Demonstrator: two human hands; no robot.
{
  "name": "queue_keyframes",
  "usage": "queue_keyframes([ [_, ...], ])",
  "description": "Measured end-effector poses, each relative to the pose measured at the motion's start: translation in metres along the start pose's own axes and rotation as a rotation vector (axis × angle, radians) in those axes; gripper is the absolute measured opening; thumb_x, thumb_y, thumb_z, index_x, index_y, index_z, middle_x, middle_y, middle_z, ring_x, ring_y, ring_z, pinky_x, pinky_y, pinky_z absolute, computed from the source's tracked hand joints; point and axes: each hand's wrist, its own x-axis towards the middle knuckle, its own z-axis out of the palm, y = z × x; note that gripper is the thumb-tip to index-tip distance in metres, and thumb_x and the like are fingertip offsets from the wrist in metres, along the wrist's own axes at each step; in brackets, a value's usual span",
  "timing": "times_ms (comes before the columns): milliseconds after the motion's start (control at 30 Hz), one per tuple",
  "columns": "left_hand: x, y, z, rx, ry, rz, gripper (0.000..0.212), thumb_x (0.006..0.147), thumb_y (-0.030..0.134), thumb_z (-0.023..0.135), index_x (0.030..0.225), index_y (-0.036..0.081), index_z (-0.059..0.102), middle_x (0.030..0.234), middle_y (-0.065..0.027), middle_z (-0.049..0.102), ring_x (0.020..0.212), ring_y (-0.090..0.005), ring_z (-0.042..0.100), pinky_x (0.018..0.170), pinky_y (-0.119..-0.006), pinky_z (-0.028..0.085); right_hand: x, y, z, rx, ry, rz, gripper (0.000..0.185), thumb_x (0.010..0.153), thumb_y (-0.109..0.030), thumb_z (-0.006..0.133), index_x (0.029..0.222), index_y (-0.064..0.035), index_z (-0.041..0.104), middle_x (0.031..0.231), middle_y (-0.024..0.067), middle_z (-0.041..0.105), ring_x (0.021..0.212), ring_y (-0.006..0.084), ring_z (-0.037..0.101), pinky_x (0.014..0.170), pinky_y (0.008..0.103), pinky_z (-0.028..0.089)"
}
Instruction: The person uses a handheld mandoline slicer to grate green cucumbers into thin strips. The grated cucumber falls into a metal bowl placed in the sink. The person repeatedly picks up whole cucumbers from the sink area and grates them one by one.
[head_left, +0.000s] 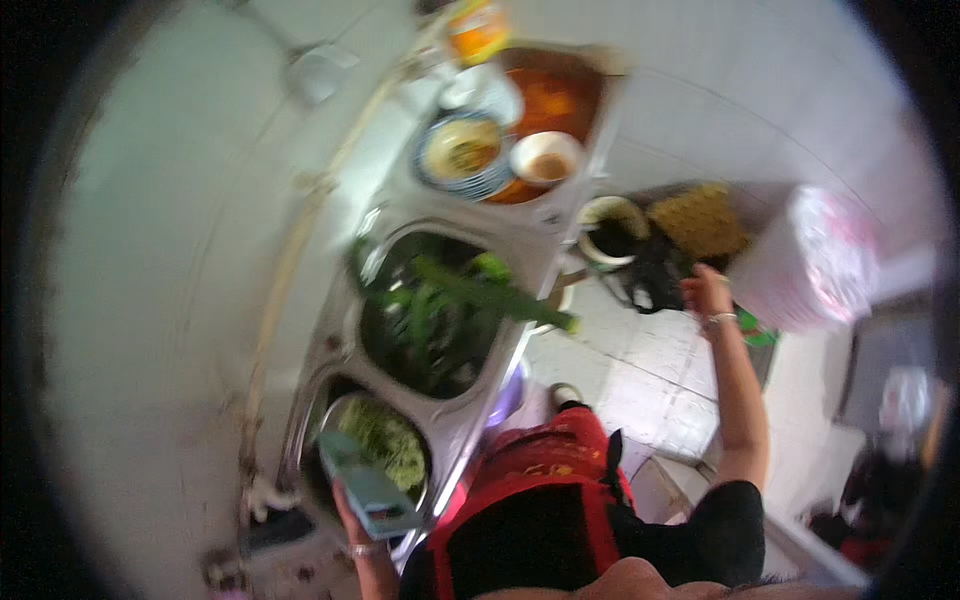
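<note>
My left hand (349, 514), low at the left, grips a pale green-grey flat tool (371, 480), perhaps a vegetable slicer, at its edge. The tool hangs tilted over a metal basin (426, 450) of shredded light green vegetable (390, 442) in the lowest sink bowl. In the middle sink bowl (491, 360) lie long dark green vegetables (427, 307); one (525, 300) juts over the front rim. My right hand (705, 291) is stretched out to the right above the floor, near a black plastic bag (652, 277). Its fingers are blurred, and I cannot tell whether they hold anything.
The far sink bowl (592, 97) has stacked plates (461, 154) and a white bowl (547, 159). Right of the sink stand a bucket (613, 229), a yellow-brown textured object (697, 221) and a large plastic-wrapped white and pink bundle (806, 262). A pipe (281, 285) runs along the wall.
</note>
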Motion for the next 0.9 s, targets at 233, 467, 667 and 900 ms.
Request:
queue_keyframes([
  [233, -0.007, -0.012, -0.017, -0.153, 0.001, 0.044, 0.043, 0.080, 0.043, 0.046, 0.100, 0.005, 0.049, 0.087, -0.0072, 0.055, 0.076, -0.0184, 0.054, 0.064, -0.030, 0.046, -0.182, -0.091, 0.194, -0.319, -0.948, -0.536, 0.023, 0.083, -0.017, 0.042, 0.102, -0.0057, 0.051, 0.065, 0.0006, 0.051, 0.052, 0.0060, 0.046, 0.046, 0.0184, 0.037],
  [467, -0.053, -0.039, -0.046, -0.357, 0.091, 0.016, 0.052, 0.080, 0.047, 0.040, 0.112, 0.005, 0.044, 0.101, -0.0117, 0.054, 0.087, -0.0249, 0.055, 0.071, -0.039, 0.048, -0.188, -0.002, 0.377, -1.722, -1.099, -1.093, 0.028, 0.076, -0.024, 0.048, 0.093, -0.0026, 0.053, 0.085, 0.0161, 0.059, 0.080, 0.0317, 0.057, 0.069, 0.0393, 0.045],
  [667, -0.044, -0.065, -0.064, -0.525, 0.111, 0.049, 0.046, 0.080, 0.044, 0.043, 0.109, 0.009, 0.047, 0.101, -0.0077, 0.054, 0.088, -0.0208, 0.053, 0.074, -0.035, 0.045, -0.150, 0.126, 0.402, -1.790, -0.683, -0.737, 0.070, 0.076, -0.027, 0.049, 0.130, -0.0052, 0.009, 0.096, 0.0256, 0.053, 0.091, 0.0343, 0.053, 0.080, 0.0383, 0.041],
  [900, -0.039, -0.038, -0.073, -0.569, 0.110, -0.067, 0.039, 0.078, 0.037, 0.050, 0.098, 0.004, 0.051, 0.084, -0.0075, 0.057, 0.075, -0.0179, 0.055, 0.064, -0.029, 0.046, -0.145, 0.086, 0.373, -0.725, -0.682, -0.169, 0.039, 0.075, -0.008, 0.049, 0.113, -0.0036, 0.042, 0.061, 0.0061, 0.051, 0.043, 0.0169, 0.048, 0.042, 0.0305, 0.044],
])
